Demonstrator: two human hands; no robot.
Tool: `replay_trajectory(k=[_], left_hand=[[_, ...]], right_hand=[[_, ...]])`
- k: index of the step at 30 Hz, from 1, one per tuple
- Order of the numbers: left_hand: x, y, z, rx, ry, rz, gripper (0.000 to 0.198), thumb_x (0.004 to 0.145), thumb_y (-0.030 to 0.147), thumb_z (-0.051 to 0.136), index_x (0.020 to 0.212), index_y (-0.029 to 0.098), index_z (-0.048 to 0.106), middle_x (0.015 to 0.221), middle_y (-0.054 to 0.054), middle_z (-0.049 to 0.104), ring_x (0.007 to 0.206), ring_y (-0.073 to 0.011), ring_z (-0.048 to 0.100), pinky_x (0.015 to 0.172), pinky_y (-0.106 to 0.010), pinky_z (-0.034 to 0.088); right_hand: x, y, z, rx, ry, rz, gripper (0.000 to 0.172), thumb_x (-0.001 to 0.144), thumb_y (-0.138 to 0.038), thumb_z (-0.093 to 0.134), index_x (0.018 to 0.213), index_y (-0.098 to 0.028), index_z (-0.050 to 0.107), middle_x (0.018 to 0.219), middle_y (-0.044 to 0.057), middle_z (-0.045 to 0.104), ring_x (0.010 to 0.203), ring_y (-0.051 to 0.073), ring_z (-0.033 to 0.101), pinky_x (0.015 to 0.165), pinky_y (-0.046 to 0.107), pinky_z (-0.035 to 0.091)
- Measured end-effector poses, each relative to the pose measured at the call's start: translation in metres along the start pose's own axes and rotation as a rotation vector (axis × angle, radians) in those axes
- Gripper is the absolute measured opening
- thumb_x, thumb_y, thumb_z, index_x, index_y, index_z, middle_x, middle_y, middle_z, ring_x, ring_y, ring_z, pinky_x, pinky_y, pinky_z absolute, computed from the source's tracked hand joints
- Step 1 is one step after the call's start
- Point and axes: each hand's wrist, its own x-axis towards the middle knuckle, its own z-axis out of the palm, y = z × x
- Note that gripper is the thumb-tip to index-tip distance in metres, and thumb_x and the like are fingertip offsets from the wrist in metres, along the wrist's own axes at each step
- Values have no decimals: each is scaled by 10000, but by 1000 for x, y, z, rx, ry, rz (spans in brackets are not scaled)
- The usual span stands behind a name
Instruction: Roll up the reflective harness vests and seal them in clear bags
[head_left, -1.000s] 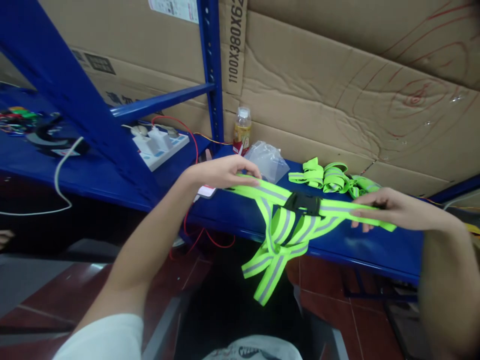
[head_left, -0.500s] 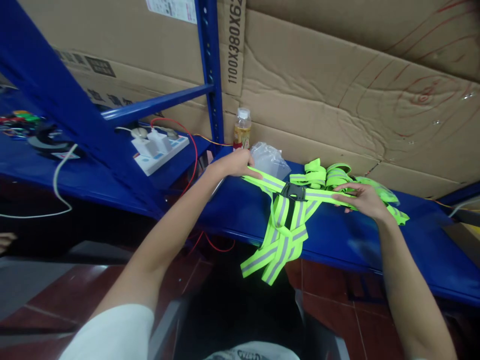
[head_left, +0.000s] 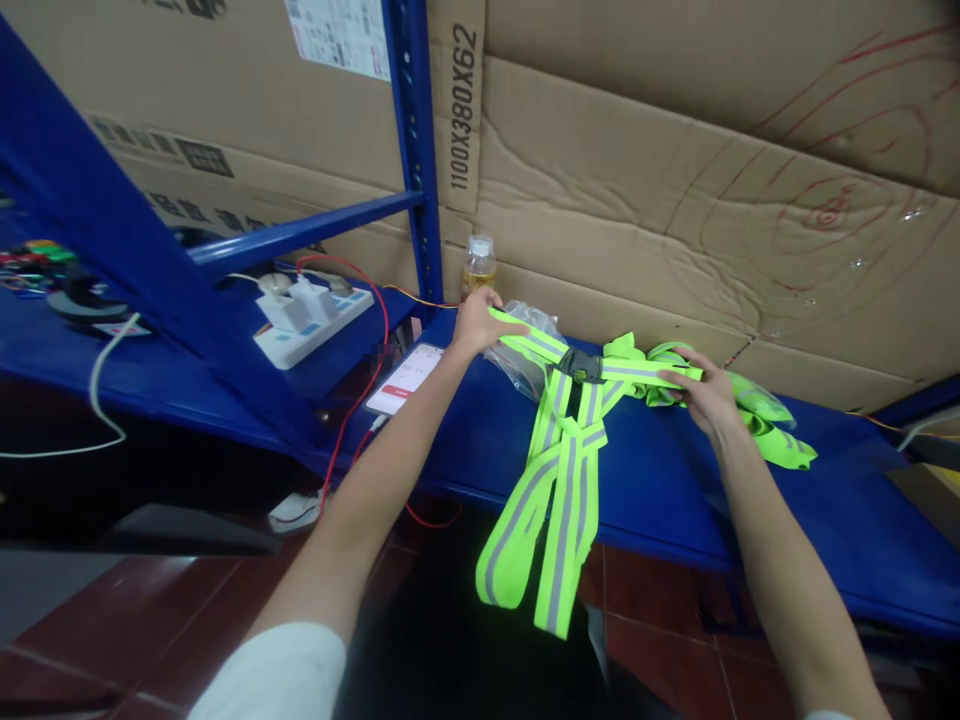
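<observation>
A neon-yellow reflective strap harness (head_left: 564, 470) with a black buckle (head_left: 578, 366) lies across the blue shelf (head_left: 660, 480). Its long loops hang over the front edge. My left hand (head_left: 477, 320) pinches the left end of the waist strap, near a clear plastic bag (head_left: 525, 350). My right hand (head_left: 701, 395) grips the right end of the same strap. The strap is stretched between both hands. Folded neon straps (head_left: 765, 425) lie just behind and to the right of my right hand.
A drink bottle (head_left: 478, 267) stands against the cardboard wall (head_left: 675, 190) at the back. A phone (head_left: 405, 378), a white power strip (head_left: 307, 315) with chargers and red wires lie to the left. A blue upright post (head_left: 412, 150) rises at the shelf's back.
Both hands moved away from me, carrying the strap farther back onto the shelf. The hanging loops unfolded and now dangle straight down over the edge.
</observation>
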Motion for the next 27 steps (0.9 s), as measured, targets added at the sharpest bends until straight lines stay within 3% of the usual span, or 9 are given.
replay_trajectory(k=[5, 9, 11, 13, 16, 18, 23, 27], left_hand=[[-6, 2, 9, -598, -56, -261, 765, 484, 211, 1066, 1003, 219, 504, 872, 41, 647, 715, -123, 689, 675, -276, 576], [-13, 10, 13, -876, -141, -251, 728, 460, 174, 1040, 968, 205, 521, 871, 25, 690, 839, -147, 734, 815, -287, 594], [-15, 9, 14, -832, -136, -223, 689, 451, 211, 1040, 920, 201, 535, 836, 26, 676, 834, -159, 715, 798, -291, 572], [-16, 5, 14, -617, -75, -163, 648, 429, 251, 1047, 860, 197, 565, 782, 42, 626, 794, -154, 662, 729, -269, 514], [-16, -1, 12, -321, -5, -20, 589, 433, 313, 1054, 791, 192, 602, 765, 45, 576, 756, -135, 571, 656, -240, 410], [-17, 0, 11, -304, -30, 9, 567, 484, 349, 1054, 797, 196, 606, 739, 47, 559, 696, -116, 522, 616, -235, 358], [-19, 10, 7, -556, -165, -180, 596, 557, 282, 1063, 849, 219, 548, 574, 109, 433, 488, -46, 359, 513, -229, 223], [-19, 10, 5, -645, -356, -184, 438, 558, 92, 995, 746, 159, 605, 656, 20, 600, 511, -38, 441, 486, -242, 262]], right_hand=[[-14, -2, 8, 225, -4, -15, 514, 506, -252, 1006, 962, -211, 771, 873, 5, 715, 688, 123, 588, 462, 222, 428], [-18, -4, 13, 371, 83, -88, 376, 580, -255, 984, 896, -208, 785, 831, 6, 696, 671, 121, 573, 419, 220, 408], [-19, -2, 16, 377, 116, -141, 358, 595, -283, 991, 878, -196, 789, 822, 19, 708, 648, 124, 575, 393, 228, 391], [-20, 0, 18, 322, 125, -212, 373, 642, -370, 999, 902, -187, 804, 796, 20, 710, 579, 111, 545, 370, 239, 384], [-25, 1, 17, 139, 110, -324, 429, 795, -551, 915, 1017, -198, 810, 616, -28, 638, 419, 101, 464, 332, 260, 375], [-27, 1, 16, 63, 85, -341, 468, 872, -633, 826, 1077, -215, 785, 514, -51, 589, 347, 118, 445, 319, 274, 385], [-26, 0, 14, 126, 17, -135, 536, 780, -666, 880, 1044, -228, 720, 516, -19, 649, 349, 161, 522, 363, 310, 505], [-25, -5, 5, 15, -103, 87, 509, 707, -613, 927, 929, -222, 689, 513, -10, 643, 366, 161, 535, 389, 327, 564]])
